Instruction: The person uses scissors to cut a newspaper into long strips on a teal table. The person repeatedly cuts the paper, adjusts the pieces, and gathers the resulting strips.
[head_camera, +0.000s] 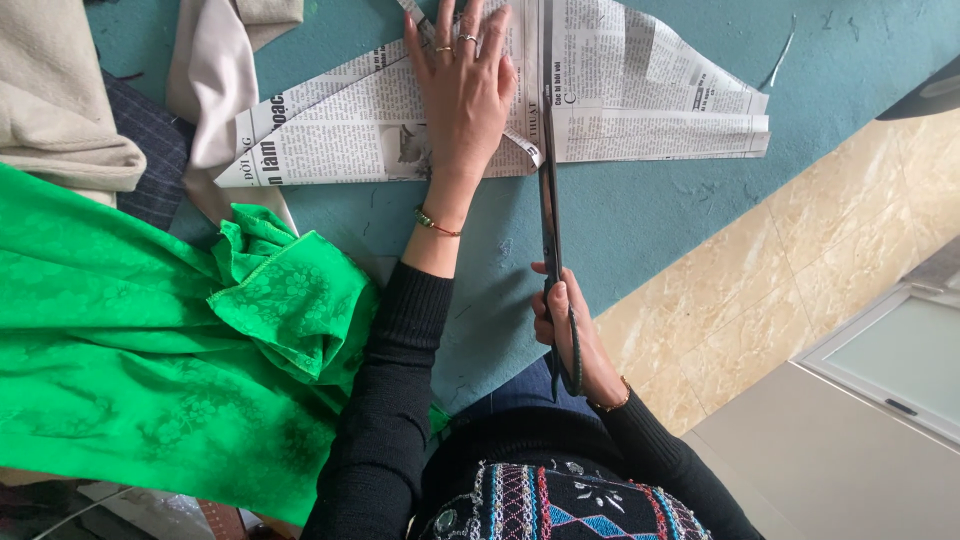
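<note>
A folded sheet of newspaper (640, 95) lies on the teal table cover (640, 215) at the top of the view. My left hand (462, 85) presses flat on the paper, fingers spread, with rings and a thin bracelet at the wrist. My right hand (568, 335) grips the handles of long dark scissors (548, 190). The blades run up through the newspaper just right of my left hand, along a straight cut line.
Bright green patterned fabric (150, 340) is heaped at the left, over my left sleeve. Beige and cream cloths (60, 100) and a dark striped piece lie at the top left. Beige tiled floor (760, 300) and a pale cabinet (850, 440) are at the right.
</note>
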